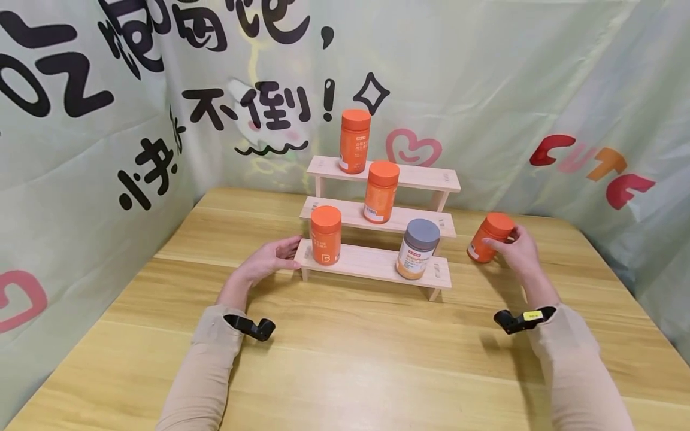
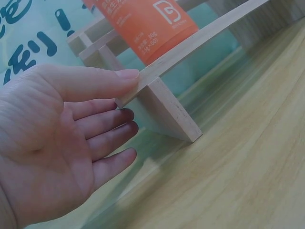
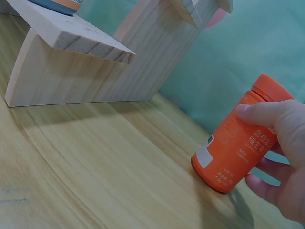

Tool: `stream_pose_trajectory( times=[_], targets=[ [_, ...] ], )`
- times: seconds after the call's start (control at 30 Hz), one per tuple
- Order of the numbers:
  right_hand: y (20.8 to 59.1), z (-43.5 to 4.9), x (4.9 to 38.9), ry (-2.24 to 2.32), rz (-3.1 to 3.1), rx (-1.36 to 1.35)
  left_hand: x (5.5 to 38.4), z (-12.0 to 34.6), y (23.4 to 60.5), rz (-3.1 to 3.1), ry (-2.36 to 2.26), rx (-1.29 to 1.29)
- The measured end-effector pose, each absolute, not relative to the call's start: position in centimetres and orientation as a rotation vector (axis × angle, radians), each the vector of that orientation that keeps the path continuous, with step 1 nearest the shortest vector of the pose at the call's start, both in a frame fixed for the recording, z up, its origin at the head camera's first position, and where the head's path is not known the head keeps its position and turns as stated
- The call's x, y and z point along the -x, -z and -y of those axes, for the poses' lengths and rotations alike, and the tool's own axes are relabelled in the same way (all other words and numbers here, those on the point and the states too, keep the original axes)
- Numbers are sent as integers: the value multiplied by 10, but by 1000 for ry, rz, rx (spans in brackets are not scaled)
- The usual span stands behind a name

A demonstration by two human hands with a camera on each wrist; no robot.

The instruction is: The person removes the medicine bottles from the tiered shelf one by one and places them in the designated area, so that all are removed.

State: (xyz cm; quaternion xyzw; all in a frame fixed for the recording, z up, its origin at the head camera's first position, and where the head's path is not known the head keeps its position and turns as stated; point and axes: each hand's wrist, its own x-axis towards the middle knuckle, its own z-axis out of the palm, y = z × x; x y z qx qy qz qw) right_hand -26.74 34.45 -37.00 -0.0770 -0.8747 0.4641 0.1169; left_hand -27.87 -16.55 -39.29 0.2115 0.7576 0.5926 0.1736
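A three-tier wooden stand (image 1: 372,261) stands on the table. At the left end of its lowest tier, my left hand (image 1: 269,261) pinches the board, thumb (image 2: 126,75) on top and fingers lower down. My right hand (image 1: 518,248) grips an orange bottle (image 3: 233,145) right of the stand, low over the table; whether its base touches the wood I cannot tell. Other orange bottles stand on the top tier (image 1: 354,143), the middle tier (image 1: 381,194) and the lowest tier's left (image 1: 326,236). A grey-lidded jar (image 1: 415,251) sits at the lowest tier's right.
The wooden table (image 1: 345,353) reaches back to a pale green cloth backdrop (image 1: 485,78) with printed lettering and hearts. Black wrist cameras (image 1: 250,326) are strapped over both sleeves.
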Motion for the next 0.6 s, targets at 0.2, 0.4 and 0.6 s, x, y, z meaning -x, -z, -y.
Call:
stream_pose_trajectory(
  times=[0.2, 0.4, 0.6],
  targets=[
    [363, -350, 261, -1448, 2611, 126, 279, 165, 395, -2136, -1686, -614],
    [346, -359, 256, -1735, 2464, 78, 280, 166, 394, -2133, -1690, -617],
    [325, -365, 253, -1909, 2268, -3, 279, 166, 393, -2148, -1681, -611]
  ],
)
